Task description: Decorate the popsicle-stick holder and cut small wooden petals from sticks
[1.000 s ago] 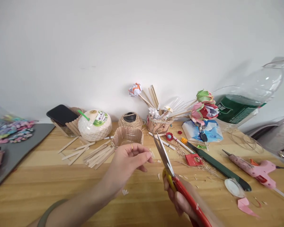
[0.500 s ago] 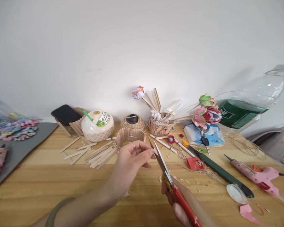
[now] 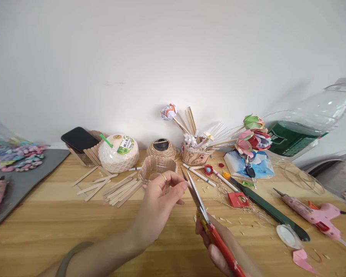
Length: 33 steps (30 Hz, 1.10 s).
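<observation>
My right hand (image 3: 216,242) grips a pair of scissors (image 3: 203,209) with red handles, the blades slightly apart and pointing up and away. Close to the blade tips, my left hand (image 3: 164,196) is closed in a pinch, thumb against fingers. What it pinches is mostly hidden; a small pale bit shows at the fingertips. Just behind the left hand stands a small box of wooden craft sticks (image 3: 157,167). Several loose craft sticks (image 3: 125,190) lie to its left.
Behind are a twine ball (image 3: 161,148), a white coconut (image 3: 118,154) and a flower pot (image 3: 194,154) holding paper flowers. On the right lie a green cutter (image 3: 271,207), a pink glue gun (image 3: 311,211) and a red paper piece (image 3: 238,199). A large plastic bottle (image 3: 300,127) leans there.
Both hands stay nearly in place. A sliver that showed between my left fingertips and the blades is now less visible.
</observation>
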Each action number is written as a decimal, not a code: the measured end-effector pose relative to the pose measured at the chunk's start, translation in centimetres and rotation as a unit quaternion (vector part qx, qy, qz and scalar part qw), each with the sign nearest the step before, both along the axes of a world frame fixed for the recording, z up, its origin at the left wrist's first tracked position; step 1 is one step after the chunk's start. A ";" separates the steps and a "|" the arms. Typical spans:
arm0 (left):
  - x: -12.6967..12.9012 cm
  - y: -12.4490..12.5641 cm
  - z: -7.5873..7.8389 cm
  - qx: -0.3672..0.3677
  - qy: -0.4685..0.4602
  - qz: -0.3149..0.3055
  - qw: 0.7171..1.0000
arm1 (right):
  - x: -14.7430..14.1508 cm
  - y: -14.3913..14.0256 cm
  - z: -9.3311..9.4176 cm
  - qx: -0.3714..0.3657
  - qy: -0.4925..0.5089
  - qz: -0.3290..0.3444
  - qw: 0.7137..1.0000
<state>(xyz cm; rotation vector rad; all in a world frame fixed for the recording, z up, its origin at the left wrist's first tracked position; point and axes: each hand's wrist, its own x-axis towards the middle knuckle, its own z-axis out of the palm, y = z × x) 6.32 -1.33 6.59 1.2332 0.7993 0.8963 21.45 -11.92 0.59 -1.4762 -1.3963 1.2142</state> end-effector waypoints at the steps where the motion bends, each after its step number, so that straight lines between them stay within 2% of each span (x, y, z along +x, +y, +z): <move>1: 0.0 0.0 0.0 -0.001 0.001 -0.001 1.000 | -0.2 -0.1 0.4 -0.008 -0.002 -0.009 1.000; 3: 0.0 -0.1 -0.1 0.000 0.004 0.001 1.000 | -0.4 -0.1 0.9 -0.014 0.001 -0.014 1.000; 8: 0.0 -0.2 -0.3 0.003 0.010 0.002 1.000 | 0.2 0.3 1.4 -0.024 0.016 0.021 0.999; 12: -0.1 -0.2 -0.3 -0.001 0.011 -0.006 1.000 | 0.3 0.3 2.0 -0.014 -0.001 0.013 1.000; 20: -0.1 -0.1 -0.3 -0.011 -0.002 -0.007 1.000 | 0.9 0.7 -0.2 -0.006 0.006 0.028 1.000; 29: 0.0 -0.1 -0.2 -0.019 -0.008 0.000 1.000 | 0.6 0.3 0.0 0.012 -0.017 0.029 0.999; 33: 0.1 -0.1 -0.3 -0.020 -0.014 0.000 1.000 | 0.3 0.5 0.0 -0.004 -0.034 0.039 0.999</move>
